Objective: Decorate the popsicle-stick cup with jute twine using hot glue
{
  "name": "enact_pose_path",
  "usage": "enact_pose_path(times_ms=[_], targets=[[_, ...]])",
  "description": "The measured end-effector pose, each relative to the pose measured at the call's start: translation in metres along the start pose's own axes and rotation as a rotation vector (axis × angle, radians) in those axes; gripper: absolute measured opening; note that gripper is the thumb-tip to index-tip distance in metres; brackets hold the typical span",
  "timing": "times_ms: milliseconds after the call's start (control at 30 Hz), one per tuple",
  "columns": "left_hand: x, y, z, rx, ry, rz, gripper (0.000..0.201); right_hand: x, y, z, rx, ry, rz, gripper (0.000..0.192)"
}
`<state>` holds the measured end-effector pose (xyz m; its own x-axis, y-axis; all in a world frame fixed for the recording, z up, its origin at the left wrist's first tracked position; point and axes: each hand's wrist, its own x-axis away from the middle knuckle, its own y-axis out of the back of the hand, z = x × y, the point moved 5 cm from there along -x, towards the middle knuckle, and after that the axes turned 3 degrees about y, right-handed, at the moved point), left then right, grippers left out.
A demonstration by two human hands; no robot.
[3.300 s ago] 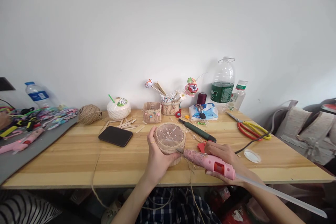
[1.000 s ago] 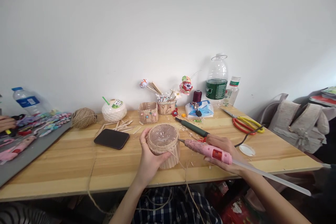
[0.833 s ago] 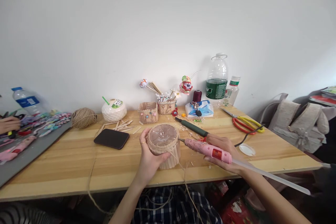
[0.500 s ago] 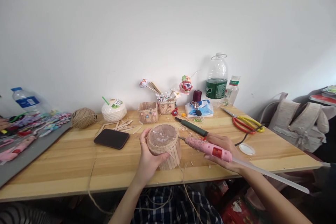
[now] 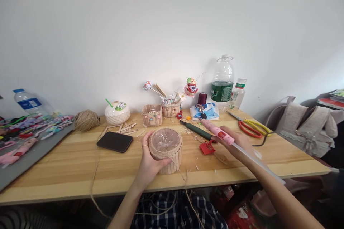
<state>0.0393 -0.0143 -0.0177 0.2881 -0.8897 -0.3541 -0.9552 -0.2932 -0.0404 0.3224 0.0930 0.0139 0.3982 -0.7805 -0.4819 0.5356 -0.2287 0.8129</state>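
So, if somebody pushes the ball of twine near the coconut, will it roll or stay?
The ball of twine looks round and stands free on the table, so it would probably roll. It seems light and soft, likely easy to squeeze. Its loose strand may drag and unwind.

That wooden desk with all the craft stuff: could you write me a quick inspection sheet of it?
Surface: wooden desk, scattered with chips.
Job's things: stick-sided round box, twine trailing from it; pink glue gun.
Clutter: twine ball, phone, scissors, big bottle, tissue pack, loose sticks.
Hands: left hand grips the box; right hand holds the glue gun away from the box.
Cables: black cord near the scissors.
Surroundings: white wall; cushions at right.
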Motion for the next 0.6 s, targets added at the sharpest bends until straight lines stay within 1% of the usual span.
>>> enact_pose_path(times_ms=[67,133,200,300,367,467,533,600], targets=[[-0.001,0.004,-0.001,-0.004,-0.005,-0.005,0.091,-0.003,-0.001,-0.025,0.138,-0.14,0.002,0.026],[-0.001,0.008,-0.001,-0.005,-0.017,-0.005,0.091,-0.004,-0.002,-0.047,0.247,-0.232,0.022,0.026],[-0.003,0.011,0.0,-0.012,-0.032,0.002,0.09,-0.005,-0.005,-0.064,0.308,-0.265,0.052,0.027],[-0.006,0.015,0.002,-0.034,-0.038,0.016,0.088,-0.005,-0.011,-0.083,0.322,-0.279,0.118,0.03],[-0.008,0.017,0.003,-0.046,-0.029,0.021,0.089,-0.006,-0.014,-0.089,0.298,-0.278,0.17,0.034],[-0.009,0.019,0.004,-0.051,-0.013,0.03,0.089,-0.009,-0.012,-0.09,0.262,-0.253,0.226,0.039],[-0.01,0.02,0.004,-0.049,-0.001,0.043,0.089,-0.011,-0.007,-0.085,0.255,-0.227,0.242,0.04],[-0.011,0.02,0.004,-0.046,0.009,0.054,0.091,-0.013,0.003,-0.074,0.264,-0.201,0.223,0.039]])
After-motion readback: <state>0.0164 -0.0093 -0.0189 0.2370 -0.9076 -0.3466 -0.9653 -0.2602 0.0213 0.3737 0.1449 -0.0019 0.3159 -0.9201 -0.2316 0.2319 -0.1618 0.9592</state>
